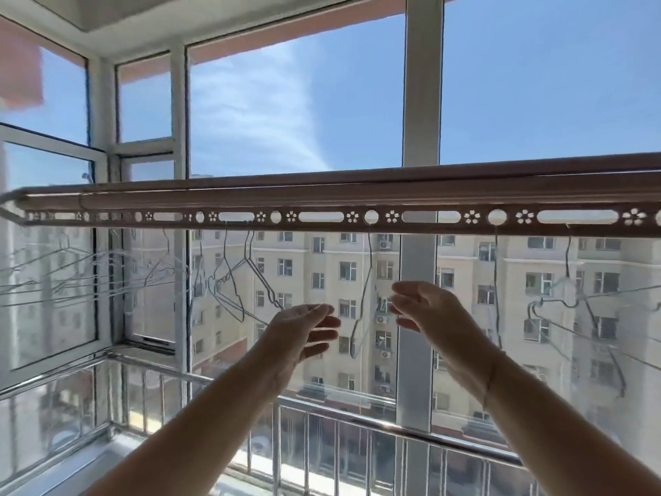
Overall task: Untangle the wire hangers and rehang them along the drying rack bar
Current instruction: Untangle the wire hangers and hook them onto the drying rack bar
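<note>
The pinkish drying rack bar point(322, 195) runs across the view, its lower strip pierced with holes and flower cut-outs. One thin wire hanger point(363, 298) hangs edge-on from a round hole at the middle. Just left of it a tangled cluster of wire hangers point(236, 284) dangles. Several more hangers point(71, 277) hang at the far left, and others point(579, 309) at the right. My left hand point(304, 331) and my right hand point(425, 309) are raised on either side of the middle hanger, fingers relaxed, holding nothing.
A steel railing point(322, 409) crosses below the hands in front of the window glass. White window frames point(422, 84) stand behind the rack, with an open sash point(50, 252) at the left. Apartment buildings show outside.
</note>
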Action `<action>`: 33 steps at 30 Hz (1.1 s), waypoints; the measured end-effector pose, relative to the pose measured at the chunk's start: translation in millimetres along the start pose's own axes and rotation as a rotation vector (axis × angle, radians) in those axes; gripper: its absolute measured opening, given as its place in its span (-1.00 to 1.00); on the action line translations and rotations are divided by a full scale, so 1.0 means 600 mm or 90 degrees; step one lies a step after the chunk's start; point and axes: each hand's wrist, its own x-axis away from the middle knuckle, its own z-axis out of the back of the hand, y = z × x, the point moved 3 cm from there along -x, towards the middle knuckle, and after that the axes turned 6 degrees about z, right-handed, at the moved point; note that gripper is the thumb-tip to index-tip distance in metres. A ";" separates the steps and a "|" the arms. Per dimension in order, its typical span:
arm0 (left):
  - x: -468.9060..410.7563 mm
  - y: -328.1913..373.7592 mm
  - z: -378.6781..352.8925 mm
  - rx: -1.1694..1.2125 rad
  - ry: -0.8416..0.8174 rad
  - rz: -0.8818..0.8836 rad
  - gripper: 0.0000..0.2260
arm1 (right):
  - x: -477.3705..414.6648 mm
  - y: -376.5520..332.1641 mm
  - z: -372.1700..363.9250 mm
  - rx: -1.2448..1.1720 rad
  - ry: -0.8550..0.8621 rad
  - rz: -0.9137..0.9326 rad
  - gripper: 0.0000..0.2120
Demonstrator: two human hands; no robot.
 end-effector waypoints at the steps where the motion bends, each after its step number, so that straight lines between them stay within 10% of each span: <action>1: 0.003 0.001 0.021 -0.001 0.014 -0.004 -0.80 | -0.002 0.001 -0.020 -0.011 -0.007 -0.003 -0.72; 19: -0.210 0.058 0.315 0.063 0.023 -0.010 -0.85 | -0.265 0.054 -0.343 0.085 -0.038 -0.141 -0.74; 33: -0.302 0.069 0.299 -0.008 -0.100 0.089 -0.90 | -0.287 0.111 -0.408 -0.272 -0.066 -0.349 -0.85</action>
